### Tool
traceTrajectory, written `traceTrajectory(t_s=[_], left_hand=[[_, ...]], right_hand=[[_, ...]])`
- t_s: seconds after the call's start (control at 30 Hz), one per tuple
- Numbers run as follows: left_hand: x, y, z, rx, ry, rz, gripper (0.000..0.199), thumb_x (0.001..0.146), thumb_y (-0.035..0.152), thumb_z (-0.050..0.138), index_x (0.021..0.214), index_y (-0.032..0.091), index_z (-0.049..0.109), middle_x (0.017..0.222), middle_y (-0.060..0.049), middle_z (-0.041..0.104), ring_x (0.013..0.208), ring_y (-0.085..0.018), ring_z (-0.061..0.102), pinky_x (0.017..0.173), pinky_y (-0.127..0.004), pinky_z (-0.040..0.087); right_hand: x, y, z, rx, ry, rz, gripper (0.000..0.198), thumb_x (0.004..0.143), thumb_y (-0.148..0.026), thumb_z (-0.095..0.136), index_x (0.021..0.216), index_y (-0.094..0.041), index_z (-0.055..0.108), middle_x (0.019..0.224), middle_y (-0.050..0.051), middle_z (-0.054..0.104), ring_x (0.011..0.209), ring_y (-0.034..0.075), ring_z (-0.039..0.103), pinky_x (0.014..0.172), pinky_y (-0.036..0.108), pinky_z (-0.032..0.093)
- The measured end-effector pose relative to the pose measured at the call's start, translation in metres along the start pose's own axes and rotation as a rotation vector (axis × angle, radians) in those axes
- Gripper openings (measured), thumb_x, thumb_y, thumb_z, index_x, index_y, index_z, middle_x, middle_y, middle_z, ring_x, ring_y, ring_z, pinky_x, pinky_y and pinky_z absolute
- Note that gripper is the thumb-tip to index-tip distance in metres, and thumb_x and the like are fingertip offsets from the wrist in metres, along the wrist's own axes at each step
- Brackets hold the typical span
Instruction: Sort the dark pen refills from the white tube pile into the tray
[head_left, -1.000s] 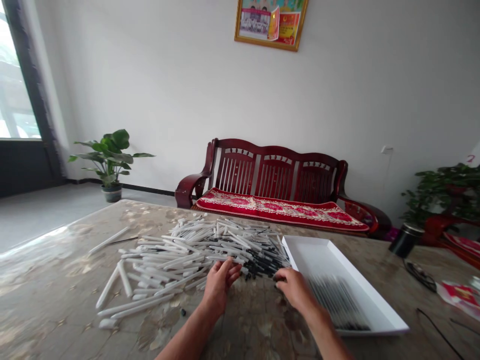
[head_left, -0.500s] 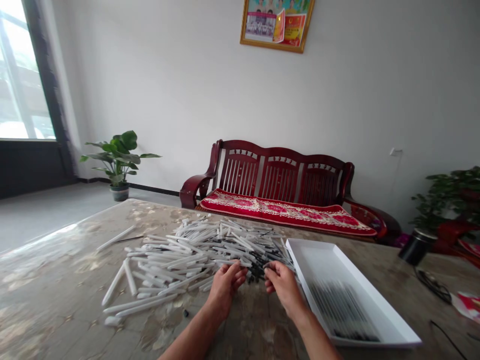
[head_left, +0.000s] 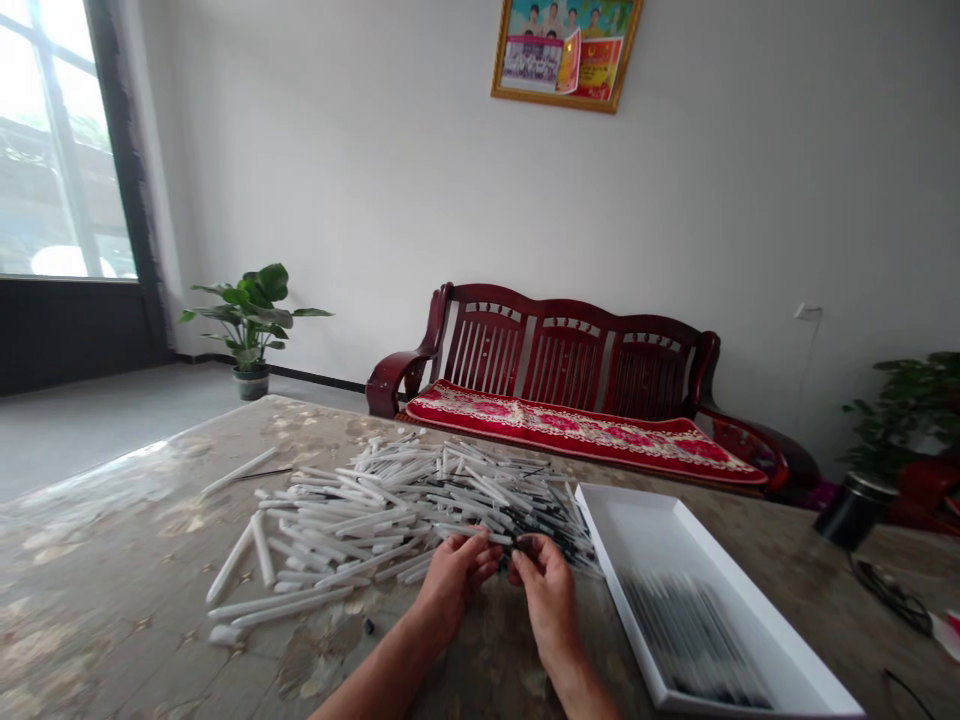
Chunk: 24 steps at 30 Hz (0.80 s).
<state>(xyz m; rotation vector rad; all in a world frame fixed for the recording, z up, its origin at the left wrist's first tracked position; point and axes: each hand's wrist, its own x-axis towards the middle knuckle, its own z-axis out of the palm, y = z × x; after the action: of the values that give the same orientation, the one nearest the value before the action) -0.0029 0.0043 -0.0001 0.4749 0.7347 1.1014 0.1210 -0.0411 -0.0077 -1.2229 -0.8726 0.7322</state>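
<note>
In front of a loose heap of white pen barrels [head_left: 360,500], my left hand [head_left: 459,570] pinches one white pen [head_left: 469,532], which points left over the pile. My right hand [head_left: 546,580] is close beside it, fingers pinched together at the pen's right end around a small black piece that looks like a cap. The fingers partly cover that piece. Dark slim pen parts [head_left: 555,535] lie in the heap just behind my right hand. To the right, a shallow white box [head_left: 780,625] holds a row of pens [head_left: 690,635] with dark ends.
A small black piece [head_left: 368,627] lies on the patterned table [head_left: 135,560] left of my forearm. A black cylinder [head_left: 855,510] and a dark cable [head_left: 885,590] are at the right. Beyond the table stand a red wooden bench [head_left: 570,350] and a potted plant [head_left: 251,382].
My right hand has moved left to meet the left hand at the pen's end. The view has shifted slightly, so the whole room sits a little further right.
</note>
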Motion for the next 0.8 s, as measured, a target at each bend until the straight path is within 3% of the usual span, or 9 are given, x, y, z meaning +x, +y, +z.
traceTrajectory(t_s=[0.43, 0.8], left_hand=[[-0.002, -0.001, 0.000, 0.058, -0.012, -0.021, 0.018, 0.072, 0.015, 0.080, 0.081, 0.015, 0.064, 0.070, -0.004, 0.072, 0.065, -0.015, 0.072, 0.057, -0.020, 0.057], [-0.005, -0.001, 0.001, 0.099, -0.052, -0.003, 0.029, 0.062, 0.023, 0.088, 0.079, 0.015, 0.065, 0.068, -0.002, 0.071, 0.063, -0.015, 0.071, 0.057, -0.021, 0.055]], right_hand=[[0.005, 0.009, -0.008, -0.056, 0.031, -0.048, 0.024, 0.065, -0.040, 0.071, 0.078, -0.020, 0.065, 0.069, 0.001, 0.068, 0.064, 0.020, 0.065, 0.061, 0.031, 0.056], [0.005, 0.012, -0.010, -0.114, 0.035, -0.107, 0.022, 0.068, -0.039, 0.070, 0.077, -0.019, 0.068, 0.068, 0.003, 0.070, 0.063, 0.020, 0.066, 0.060, 0.029, 0.055]])
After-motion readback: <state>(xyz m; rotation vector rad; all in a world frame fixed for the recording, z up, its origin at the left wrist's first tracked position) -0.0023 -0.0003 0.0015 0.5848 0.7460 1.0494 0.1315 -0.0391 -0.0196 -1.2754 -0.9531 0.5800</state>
